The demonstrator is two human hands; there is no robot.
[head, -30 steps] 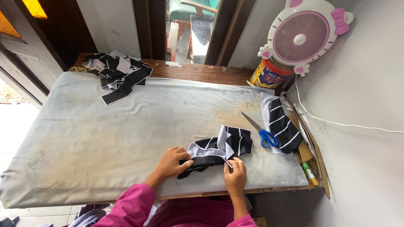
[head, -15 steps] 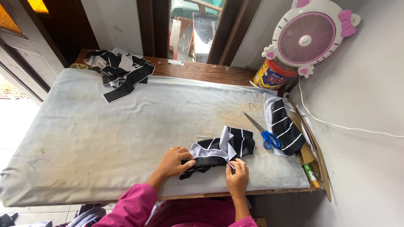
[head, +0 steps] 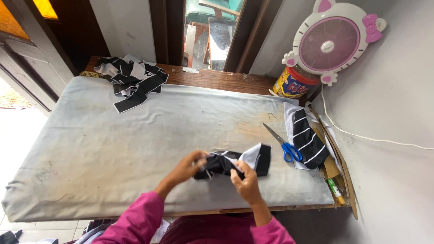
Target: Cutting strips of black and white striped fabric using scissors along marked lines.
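Observation:
Both of my hands hold a black, white and grey striped fabric piece (head: 246,160), lifted a little above the padded table (head: 113,149) near its front edge. My left hand (head: 192,163) grips its left end. My right hand (head: 245,181) pinches the fabric's lower middle, and the right end hangs free. Pink sleeves cover both forearms.
Blue-handled scissors (head: 284,144) lie just right of the fabric, next to a striped fabric stack (head: 307,138) and some cardboard at the table's right edge. A heap of black and white fabric pieces (head: 131,79) sits at the back left. A pink fan (head: 332,43) and a tin (head: 293,82) stand at the back right.
The fabric piece lay flat on the table under my hands; now both hands have gathered it and raised it off the surface, bunching it in the middle.

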